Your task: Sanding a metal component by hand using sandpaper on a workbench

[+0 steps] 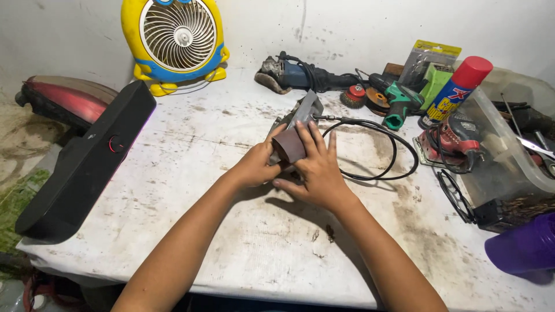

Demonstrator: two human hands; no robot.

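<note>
Left hand (254,166) grip clamps the grey grinder (300,115) to steady it; right hand (315,170) fingers spread, pressing brown sanding piece (289,145). Mid-frame on tabletop (202,173).

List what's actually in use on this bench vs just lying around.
In use:
- left hand and right hand, both on the grey power tool
- brown sanding piece under the fingers
- its black cord

Lying about:
- yellow fan
- black speaker bar
- blue grinder
- green drill
- spray can
- red sander
- clear bin
- purple cup
</note>
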